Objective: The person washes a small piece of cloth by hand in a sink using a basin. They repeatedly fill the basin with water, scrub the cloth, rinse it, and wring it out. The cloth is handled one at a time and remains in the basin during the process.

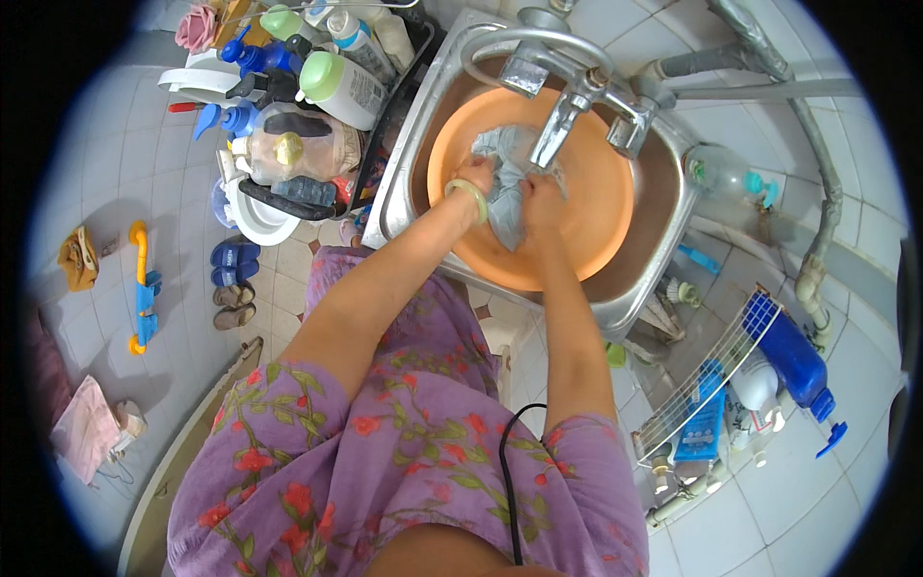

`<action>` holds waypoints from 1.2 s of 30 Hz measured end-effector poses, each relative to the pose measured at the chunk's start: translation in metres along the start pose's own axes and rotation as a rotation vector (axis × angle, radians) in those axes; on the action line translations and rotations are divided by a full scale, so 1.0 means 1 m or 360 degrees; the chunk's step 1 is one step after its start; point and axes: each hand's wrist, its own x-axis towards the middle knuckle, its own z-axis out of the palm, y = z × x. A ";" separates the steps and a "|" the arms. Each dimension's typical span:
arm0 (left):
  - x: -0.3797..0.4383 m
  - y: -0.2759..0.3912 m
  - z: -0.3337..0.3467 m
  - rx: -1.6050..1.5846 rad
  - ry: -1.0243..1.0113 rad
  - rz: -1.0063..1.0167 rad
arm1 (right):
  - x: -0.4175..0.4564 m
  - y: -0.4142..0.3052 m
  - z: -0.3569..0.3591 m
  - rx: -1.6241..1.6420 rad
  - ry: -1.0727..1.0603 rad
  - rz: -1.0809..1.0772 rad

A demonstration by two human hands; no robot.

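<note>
An orange plastic basin sits in the stainless steel sink, with water in it. A wet light grey-blue cloth lies in the basin, bunched between my hands. My left hand, with a pale green bangle at the wrist, grips the cloth's left side. On the other side, my right hand is closed on the cloth, its fingers partly hidden. Over the basin hangs the spout of a chrome faucet, close above my right hand; whether water runs from it cannot be told.
Left of the sink, a rack holds bottles, including a white bottle with a green cap. A clear pump bottle stands at the sink's right edge. Lower right is a white wire rack with bottles and a tube. Slippers lie at left.
</note>
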 end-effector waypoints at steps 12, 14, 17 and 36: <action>-0.050 0.008 0.008 0.0350 -0.0382 0.0448 | -0.034 -0.002 -0.132 0.2391 -0.0036 0.1045; -0.061 0.011 0.015 0.0670 -0.0404 0.0523 | -0.041 0.013 -0.130 0.2186 0.0018 0.1065; -0.076 0.017 0.027 0.0942 -0.0145 0.0546 | -0.051 0.023 -0.132 0.1847 0.0133 0.0967; -0.089 0.043 -0.017 0.1270 0.0504 0.1319 | -0.051 0.017 -0.158 -0.0299 0.0518 0.0274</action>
